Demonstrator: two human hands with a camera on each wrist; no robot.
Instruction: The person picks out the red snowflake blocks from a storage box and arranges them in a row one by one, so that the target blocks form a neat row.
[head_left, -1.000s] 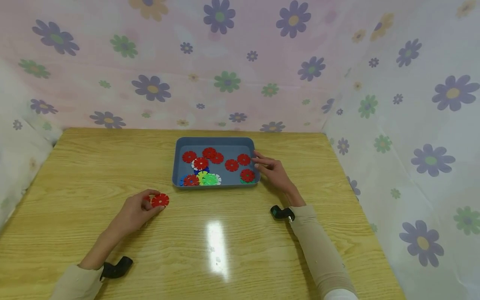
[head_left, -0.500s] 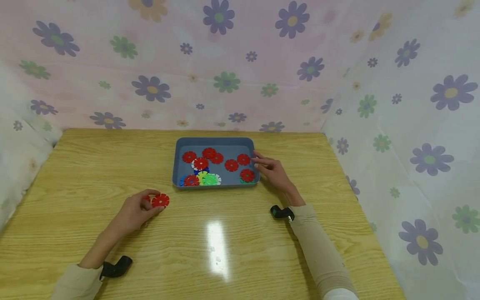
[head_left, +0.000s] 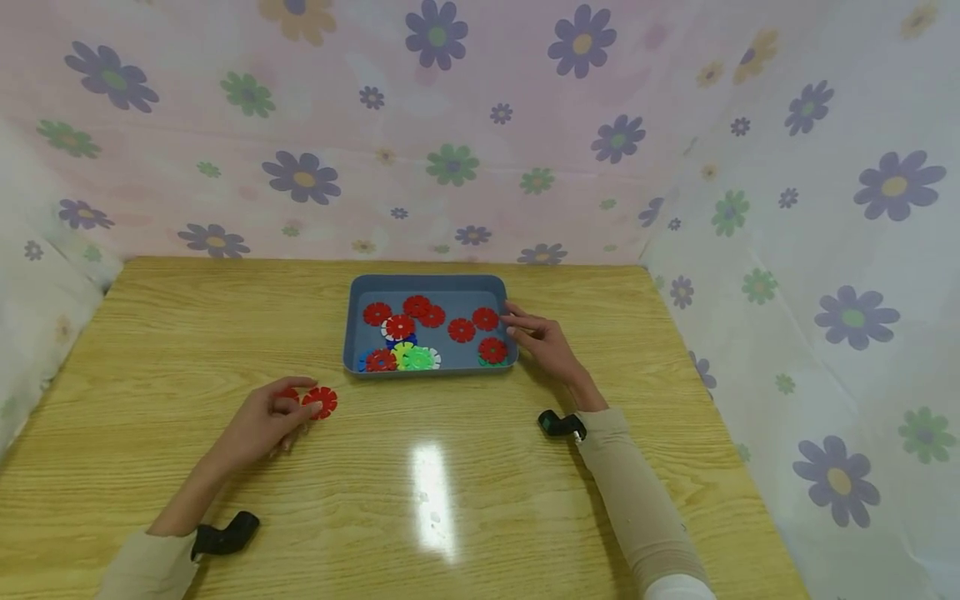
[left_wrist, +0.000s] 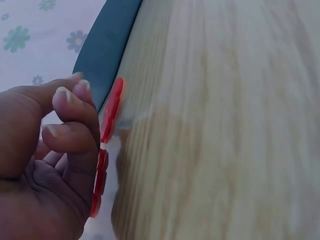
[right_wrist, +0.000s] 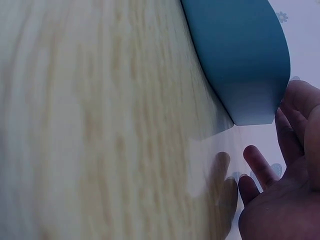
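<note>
Two red notched plastic discs lie flat on the table left of the tray: the nearer-to-tray disc (head_left: 324, 398) shows whole, while the other disc (head_left: 288, 395) is partly hidden. My left hand (head_left: 262, 418) is over them, fingers loosely bent, thumb tip over the first disc. In the left wrist view nothing shows between its fingertips, and the disc (left_wrist: 112, 111) lies beyond them; contact is unclear. A blue-grey tray (head_left: 450, 374) holds several red, green, yellow, blue and white discs. At its right wall, my right hand (head_left: 551, 346) rests its fingertips on the rim, fingers fairly straight.
The wooden table (head_left: 345, 517) ends at flower-printed sheets (head_left: 450, 208) behind and on both sides. A black wrist mount (head_left: 227, 534) sits on the left wrist, and another black mount (head_left: 561, 424) on the right.
My left thumb and fingers have loosened from around the disc's edge, and the hand has drawn slightly left. The right hand stays at the tray's rim.
</note>
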